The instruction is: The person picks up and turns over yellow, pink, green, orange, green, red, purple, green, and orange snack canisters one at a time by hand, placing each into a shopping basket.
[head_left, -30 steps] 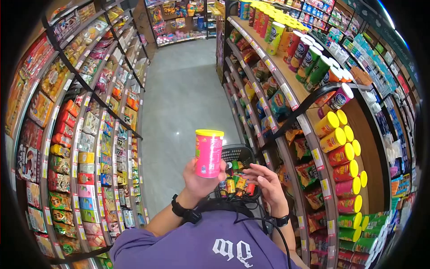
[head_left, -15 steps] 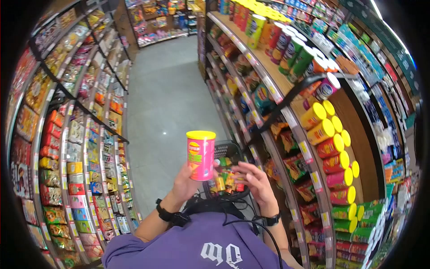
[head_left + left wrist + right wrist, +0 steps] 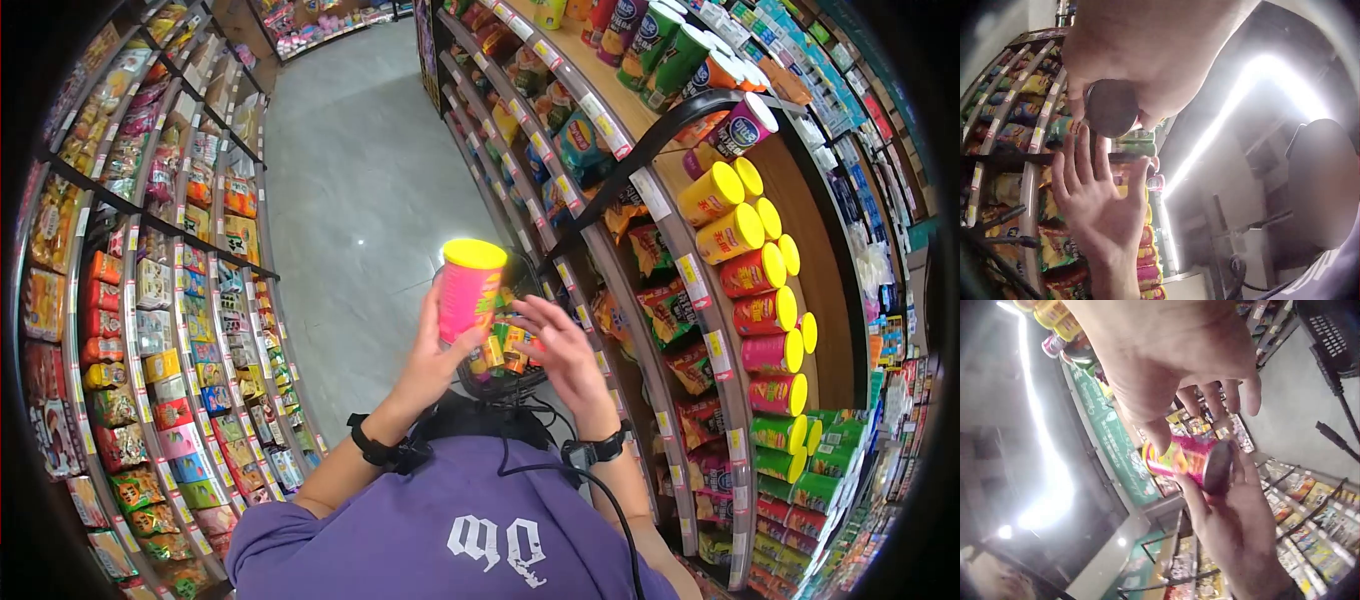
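My left hand point(image 3: 432, 350) grips a pink chip canister point(image 3: 468, 295) with a yellow lid, fingers and thumb wrapped round its lower part. The canister tilts slightly, lid up. Its dark round base point(image 3: 1112, 109) faces the camera in the left wrist view. My right hand point(image 3: 568, 362) hovers just right of it with fingers spread and nothing in them. In the right wrist view, this hand's fingers and thumb overlap the colourful printed side of the canister point(image 3: 1188, 459).
Below the hands sits a dark shopping basket point(image 3: 515, 270) holding several colourful packages. Yellow-lidded chip canisters point(image 3: 765, 310) line the right shelf, with snack bags point(image 3: 672, 305) on lower shelves. Packaged snacks point(image 3: 165, 365) fill the left shelves. A black cable point(image 3: 590, 480) hangs from the right wrist.
My left hand has turned the canister, bringing different printing into view and tilting the lid toward the camera. The canister has also risen in the head view. My right hand stays beside it.
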The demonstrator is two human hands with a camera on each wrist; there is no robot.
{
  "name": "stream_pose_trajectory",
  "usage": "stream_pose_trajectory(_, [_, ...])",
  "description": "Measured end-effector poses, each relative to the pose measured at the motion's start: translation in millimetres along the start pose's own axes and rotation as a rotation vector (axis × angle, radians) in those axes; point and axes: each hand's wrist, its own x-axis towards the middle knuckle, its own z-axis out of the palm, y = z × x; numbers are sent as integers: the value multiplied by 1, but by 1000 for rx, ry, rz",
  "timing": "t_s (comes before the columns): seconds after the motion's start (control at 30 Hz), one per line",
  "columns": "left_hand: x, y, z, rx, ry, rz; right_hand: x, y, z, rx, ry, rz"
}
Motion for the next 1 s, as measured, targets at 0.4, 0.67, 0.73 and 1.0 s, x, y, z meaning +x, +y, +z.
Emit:
stream_pose_trajectory(0.4, [-16,-124,-59,537,-311,-452,102,218,-188,-142,517,449])
stream_pose_trajectory(0.67, [-112,-230,-138,206,221,-999,268,384,-360,-1222,552,447])
stream_pose_trajectory(0.73, [-133,-240,-147,259,261,-1055,300,423,-384,-1304,523,516])
stream_pose_trajectory(1.0, [-182,-248,-178,216,463,-1230,356,526,-402,-1597,485,712])
